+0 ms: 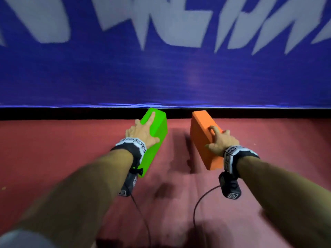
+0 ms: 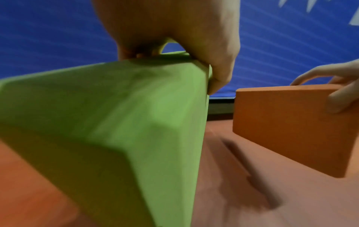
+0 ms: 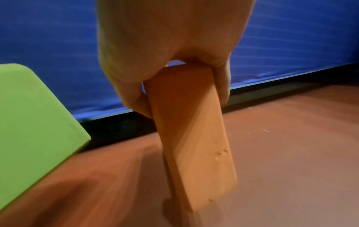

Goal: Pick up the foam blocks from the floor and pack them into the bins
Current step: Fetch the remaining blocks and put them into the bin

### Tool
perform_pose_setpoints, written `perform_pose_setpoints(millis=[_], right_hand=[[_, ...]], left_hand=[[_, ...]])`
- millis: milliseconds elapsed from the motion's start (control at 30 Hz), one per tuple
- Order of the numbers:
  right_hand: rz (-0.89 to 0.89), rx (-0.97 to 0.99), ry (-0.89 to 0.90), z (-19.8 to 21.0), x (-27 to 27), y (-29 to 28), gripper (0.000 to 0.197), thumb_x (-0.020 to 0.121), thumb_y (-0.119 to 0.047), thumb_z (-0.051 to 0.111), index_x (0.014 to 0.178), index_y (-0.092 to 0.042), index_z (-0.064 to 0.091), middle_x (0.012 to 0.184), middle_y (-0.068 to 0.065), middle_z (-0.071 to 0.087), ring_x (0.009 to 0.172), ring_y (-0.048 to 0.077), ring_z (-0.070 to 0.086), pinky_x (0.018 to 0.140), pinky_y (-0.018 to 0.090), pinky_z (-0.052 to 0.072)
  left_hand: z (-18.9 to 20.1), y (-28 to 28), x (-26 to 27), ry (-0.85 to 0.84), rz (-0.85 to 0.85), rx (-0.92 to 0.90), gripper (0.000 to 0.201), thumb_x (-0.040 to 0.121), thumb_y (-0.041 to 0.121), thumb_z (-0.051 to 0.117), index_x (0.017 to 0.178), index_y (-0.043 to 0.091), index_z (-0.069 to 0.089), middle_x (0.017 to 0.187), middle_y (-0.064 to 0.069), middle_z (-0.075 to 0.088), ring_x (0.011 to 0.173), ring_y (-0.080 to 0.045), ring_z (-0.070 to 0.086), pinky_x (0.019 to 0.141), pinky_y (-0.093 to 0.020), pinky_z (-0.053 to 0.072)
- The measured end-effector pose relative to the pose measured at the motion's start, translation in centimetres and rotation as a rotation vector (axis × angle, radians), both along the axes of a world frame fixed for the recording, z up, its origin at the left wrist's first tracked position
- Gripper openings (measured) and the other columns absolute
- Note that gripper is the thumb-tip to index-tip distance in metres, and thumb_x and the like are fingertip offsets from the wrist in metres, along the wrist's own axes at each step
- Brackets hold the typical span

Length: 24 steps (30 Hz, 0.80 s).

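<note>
Above red floor point(image 1: 71, 149), left hand point(image 1: 141, 133) grips green block point(image 1: 155, 140), right hand point(image 1: 222, 140) orange block point(image 1: 200, 133).

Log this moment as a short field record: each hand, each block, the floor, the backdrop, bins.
left hand: grips green block from above
right hand: grips orange block from above
green block: lifted, tilted
orange block: lifted, apart from green
floor: red, shadows under both blocks
backdrop: blue banner, white lettering
bins: none in view

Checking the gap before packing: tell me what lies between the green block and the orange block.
Nothing: only bare red floor and shadow between green block and orange block, clearest in the head view.
</note>
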State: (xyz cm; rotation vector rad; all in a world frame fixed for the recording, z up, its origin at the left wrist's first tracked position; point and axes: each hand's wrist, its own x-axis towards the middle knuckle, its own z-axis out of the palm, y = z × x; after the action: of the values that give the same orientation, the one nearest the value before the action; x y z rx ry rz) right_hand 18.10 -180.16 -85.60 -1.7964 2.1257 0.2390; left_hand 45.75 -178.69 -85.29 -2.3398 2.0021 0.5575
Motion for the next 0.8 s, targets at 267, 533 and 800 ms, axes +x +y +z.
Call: perform_pose_setpoints(millis=[267,533,800], right_hand=[[0.601,-0.114,-0.096,10.1,26.1,-3.7,0.085,0.084,-0.05,0.065,0.152,-0.043,0.014,0.142,0.02,0.031,0.119,0.042,0.051,0.097,0.044,0.045],[1.07,-0.224,-0.144,16.4,49.8,2.5,0.084,0.086,-0.05,0.061,0.152,-0.043,0.01,0.141,0.021,0.032,0.117,0.042,0.052,0.097,0.046,0.047],[1.393,-0.271,-0.373,18.8,66.1,14.5,0.088,0.083,-0.046,0.066,0.153,-0.038,0.013,0.142,0.02,0.03,0.114,0.045,0.051,0.093,0.047,0.045]], left_hand=[[9.5,5.8,20.1,-0.001,0.447,-0.202,0.108,0.078,0.051,0.07,0.155,0.037,-0.004,0.139,-0.016,0.037,0.125,-0.039,0.044,0.099,-0.044,0.038],[15.3,18.1,37.0,-0.023,0.861,-0.35,0.096,0.083,0.043,0.067,0.155,0.031,0.006,0.137,-0.02,0.037,0.122,-0.042,0.046,0.096,-0.044,0.039],[19.3,34.3,47.7,-0.142,1.166,-0.511,0.091,0.084,0.047,0.064,0.155,0.041,0.007,0.14,-0.017,0.035,0.128,-0.04,0.042,0.096,-0.049,0.041]])
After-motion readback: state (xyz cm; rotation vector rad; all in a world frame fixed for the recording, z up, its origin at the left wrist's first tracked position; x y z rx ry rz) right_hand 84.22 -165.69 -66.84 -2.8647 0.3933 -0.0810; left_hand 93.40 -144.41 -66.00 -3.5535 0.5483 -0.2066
